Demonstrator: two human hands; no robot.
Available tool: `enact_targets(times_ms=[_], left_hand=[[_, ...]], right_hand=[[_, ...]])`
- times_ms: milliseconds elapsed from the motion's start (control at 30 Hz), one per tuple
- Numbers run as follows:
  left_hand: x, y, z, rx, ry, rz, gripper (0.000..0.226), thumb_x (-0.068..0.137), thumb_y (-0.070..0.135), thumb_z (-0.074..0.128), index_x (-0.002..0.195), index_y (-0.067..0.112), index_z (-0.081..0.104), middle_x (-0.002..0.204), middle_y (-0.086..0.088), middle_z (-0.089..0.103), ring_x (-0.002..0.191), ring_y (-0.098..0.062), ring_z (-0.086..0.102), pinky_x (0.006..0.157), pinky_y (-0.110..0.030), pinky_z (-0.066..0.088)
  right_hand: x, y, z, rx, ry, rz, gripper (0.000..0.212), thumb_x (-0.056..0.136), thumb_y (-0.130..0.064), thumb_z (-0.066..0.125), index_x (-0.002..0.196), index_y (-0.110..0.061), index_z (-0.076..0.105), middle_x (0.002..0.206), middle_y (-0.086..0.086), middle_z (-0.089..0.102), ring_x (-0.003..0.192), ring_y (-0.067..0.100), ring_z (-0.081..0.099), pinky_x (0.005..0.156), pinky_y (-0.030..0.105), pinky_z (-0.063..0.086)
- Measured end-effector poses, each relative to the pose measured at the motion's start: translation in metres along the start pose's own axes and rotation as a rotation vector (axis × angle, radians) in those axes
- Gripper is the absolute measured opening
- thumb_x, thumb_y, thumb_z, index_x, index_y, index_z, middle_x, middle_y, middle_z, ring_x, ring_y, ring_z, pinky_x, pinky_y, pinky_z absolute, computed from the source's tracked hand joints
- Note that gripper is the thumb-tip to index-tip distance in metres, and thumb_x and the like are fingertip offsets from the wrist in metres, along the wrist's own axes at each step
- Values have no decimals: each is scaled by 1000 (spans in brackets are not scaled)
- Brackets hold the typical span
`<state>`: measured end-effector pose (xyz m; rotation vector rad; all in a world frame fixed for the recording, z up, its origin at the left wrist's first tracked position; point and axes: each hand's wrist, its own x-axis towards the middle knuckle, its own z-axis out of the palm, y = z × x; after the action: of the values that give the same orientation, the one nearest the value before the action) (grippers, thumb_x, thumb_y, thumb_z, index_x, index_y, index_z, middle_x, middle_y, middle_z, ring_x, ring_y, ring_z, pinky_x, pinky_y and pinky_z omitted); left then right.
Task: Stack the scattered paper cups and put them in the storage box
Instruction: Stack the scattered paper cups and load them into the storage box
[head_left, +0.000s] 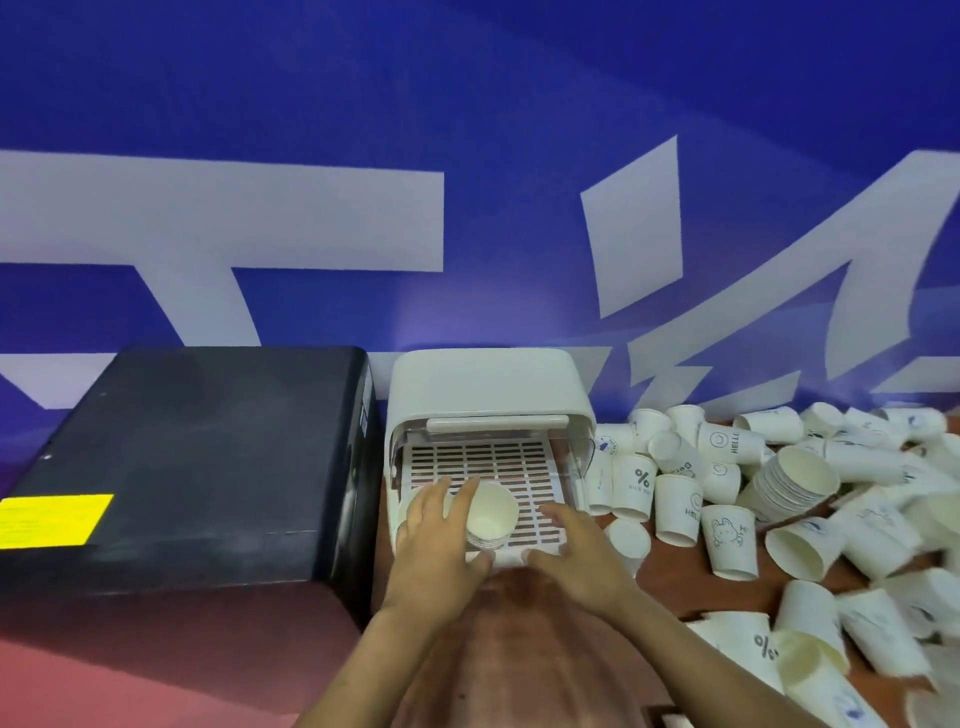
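Two hands at the front of one white storage box (483, 384), which stands on a reddish-brown surface (670, 566) against a blue wall with large white lettering (311, 218).

Storage box: rounded white hood, clear front flap raised, slotted white tray (524, 467) inside reaching to the front edge.

Stack of paper cups (491, 514): nested, white, open mouth tilted up toward the camera, resting on the front part of the tray.

Left hand (441, 540): fingers curled round the left side of the stack, gripping it; a second pale cup shape shows at the hand's left edge, too hidden to tell whether it is held.

Right hand (576, 551): fingers (556, 514) straight and relaxed, lying on the tray just right of the stack, thumb along the tray's front lip; holds nothing.

Loose paper cups (779, 499): many, white, some printed with a percent sign, "HELLO" or a rabbit drawing; heaped on the surface right of the box, some mouth-down, most on their sides. One nested stack (795, 480) lies on its side among them.

Black box (197, 457): large, yellow label on top, just left of the storage box.
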<state>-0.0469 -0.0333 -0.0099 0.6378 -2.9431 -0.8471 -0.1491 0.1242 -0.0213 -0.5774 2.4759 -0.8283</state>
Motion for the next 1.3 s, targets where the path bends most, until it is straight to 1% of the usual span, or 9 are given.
enact_targets(times_ms=[100,233,300,467,633,700,800,967,1300], left_hand=[[-6,17,6,-74,-39,102,71,87,36,60,147,33,22,152,7,23,140,-14,18,115,-32,23],[-16,39,20,-124,-139,202,63,86,31,59,144,28,33,146,6,36,133,-15,37,111,-31,32],[-22,48,26,-108,-202,218,63,87,34,58,144,30,31,146,6,36,133,-16,38,109,-33,35],[-22,74,34,-20,-260,219,63,88,40,58,144,33,30,145,5,38,131,-17,41,106,-33,38],[-11,97,49,12,-209,148,62,87,38,59,143,33,32,146,5,40,130,-16,41,105,-32,37],[-9,109,61,13,-197,76,62,86,37,59,143,34,32,146,5,39,130,-17,41,105,-33,38],[-2,133,80,30,-191,15,60,88,35,56,142,33,32,142,3,42,127,-20,42,101,-36,39],[19,163,113,68,-157,-69,64,85,30,60,143,28,33,145,-1,37,127,-24,40,103,-39,40],[43,192,144,249,-125,-162,67,89,30,56,148,29,23,151,-6,26,131,-28,37,104,-41,41]], right_hand=[[-25,10,-11,11,-1,44,46,83,-31,67,126,-24,52,119,-5,50,115,13,50,96,25,40],[-52,31,-23,43,62,85,32,74,-43,63,103,-30,61,106,-4,61,100,11,56,83,25,39],[-62,41,-30,42,88,111,27,78,-32,67,104,-24,64,105,-4,63,98,10,57,80,22,38],[-68,66,-55,36,108,138,30,82,-20,67,111,-15,65,109,-2,62,104,14,58,82,21,39],[-55,102,-86,-12,100,141,18,84,-26,64,101,-18,61,94,-8,58,91,10,55,73,25,39],[-51,120,-101,-83,69,163,17,85,-30,61,97,-19,59,93,-6,59,90,13,55,76,29,43],[-44,150,-120,-216,-2,172,27,84,-37,59,104,-19,58,100,-2,61,96,18,58,82,34,48],[-35,191,-142,-380,-184,148,51,85,-47,58,126,-18,48,122,3,58,110,19,55,88,31,46],[-21,218,-149,-453,-336,106,69,75,-67,59,125,-21,47,123,0,58,113,19,55,88,30,44]])
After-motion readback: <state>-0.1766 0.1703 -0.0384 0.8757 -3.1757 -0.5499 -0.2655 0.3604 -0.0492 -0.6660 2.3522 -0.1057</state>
